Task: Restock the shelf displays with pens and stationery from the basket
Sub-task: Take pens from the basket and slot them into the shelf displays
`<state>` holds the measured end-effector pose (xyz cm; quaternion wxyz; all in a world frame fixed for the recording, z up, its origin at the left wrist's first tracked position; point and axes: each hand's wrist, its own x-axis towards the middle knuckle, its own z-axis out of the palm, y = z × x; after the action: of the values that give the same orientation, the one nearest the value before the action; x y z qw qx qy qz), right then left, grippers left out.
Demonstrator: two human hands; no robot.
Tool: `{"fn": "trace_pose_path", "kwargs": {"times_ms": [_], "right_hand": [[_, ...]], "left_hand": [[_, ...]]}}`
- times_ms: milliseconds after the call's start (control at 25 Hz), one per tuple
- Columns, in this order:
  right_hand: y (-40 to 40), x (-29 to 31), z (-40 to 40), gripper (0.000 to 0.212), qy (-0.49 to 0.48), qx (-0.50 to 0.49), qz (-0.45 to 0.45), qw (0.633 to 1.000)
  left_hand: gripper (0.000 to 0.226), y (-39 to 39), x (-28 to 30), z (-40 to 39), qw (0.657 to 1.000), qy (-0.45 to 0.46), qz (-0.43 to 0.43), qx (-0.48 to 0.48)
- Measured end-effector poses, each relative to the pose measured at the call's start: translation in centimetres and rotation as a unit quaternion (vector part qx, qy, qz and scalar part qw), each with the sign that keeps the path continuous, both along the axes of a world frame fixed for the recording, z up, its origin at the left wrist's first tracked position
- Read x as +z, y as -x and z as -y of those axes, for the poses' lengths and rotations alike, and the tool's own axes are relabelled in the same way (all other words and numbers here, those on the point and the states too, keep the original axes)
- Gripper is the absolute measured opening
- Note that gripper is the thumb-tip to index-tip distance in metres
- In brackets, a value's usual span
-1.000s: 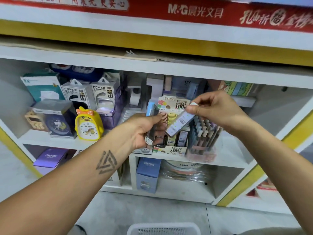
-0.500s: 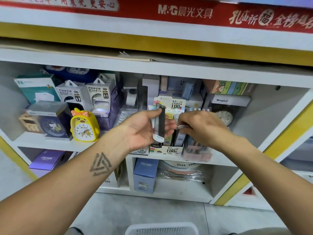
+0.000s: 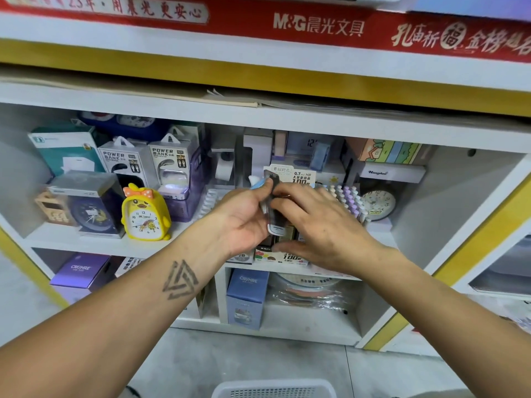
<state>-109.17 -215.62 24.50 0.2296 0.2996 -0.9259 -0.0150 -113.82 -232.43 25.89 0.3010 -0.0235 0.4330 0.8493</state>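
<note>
A slim, flat, dark packet (image 3: 274, 209) with a glossy face and a white lower end is held upright at the centre of the head view, in front of a printed cardboard display box (image 3: 290, 255) marked "100". The left hand (image 3: 244, 222) is curled around the packet from 9 o'clock, the thumb pressed on its upper edge; a second packet with a pale blue, rounded top (image 3: 256, 182) is seen behind the thumb. The right hand (image 3: 319, 225) is laid over the packet from 3 o'clock, its fingers loosely spread and bent, the fingertips (image 3: 283, 193) touching the packet's right edge; whether it is truly pinched there cannot be told.

Just at 3 o'clock of the hands, a clear tub of pastel pens (image 3: 349, 201) with rounded caps is seen, and beyond it a round white clock (image 3: 379, 202). At 9 o'clock a glossy yellow chick-shaped alarm clock (image 3: 145, 214) stands on the smooth white shelf board (image 3: 71, 239), with bare board in front of it. At 6 o'clock, on grey floor, the perforated rim of a white plastic basket (image 3: 273, 389) is cut by the frame edge.
</note>
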Motion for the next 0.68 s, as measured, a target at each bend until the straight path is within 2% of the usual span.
{"fn": "trace_pose_path", "kwargs": {"times_ms": [160,280,360,400,480,680], "right_hand": [[-0.1,0.4,0.1,0.032,0.056,0.014,-0.098,0.994],[0.0,2.2,-1.1,0.019,0.259,-0.019,-0.094,0.961],[-0.1,3.2,-2.3,0.013,0.360,-0.056,-0.030,0.931],[-0.2,3.3,-2.8,0.012,0.359,-0.077,0.005,0.930],[-0.3,2.7,-3.5,0.014,0.279,-0.109,0.048,0.953],[-0.2,0.6,-3.6,0.012,0.116,-0.104,0.066,0.986]], "left_hand": [[0.040,0.6,0.2,0.2,1.000,-0.009,0.014,-0.001],[0.035,0.9,-0.1,0.7,0.996,0.090,0.010,-0.008],[0.026,1.0,-0.5,1.0,0.987,0.160,-0.009,-0.011],[0.024,0.9,-0.6,1.1,0.984,0.176,-0.015,-0.015],[0.025,0.9,-0.7,1.2,0.983,0.180,-0.028,-0.029],[0.026,0.4,-0.2,0.8,0.988,0.122,-0.038,-0.089]]}}
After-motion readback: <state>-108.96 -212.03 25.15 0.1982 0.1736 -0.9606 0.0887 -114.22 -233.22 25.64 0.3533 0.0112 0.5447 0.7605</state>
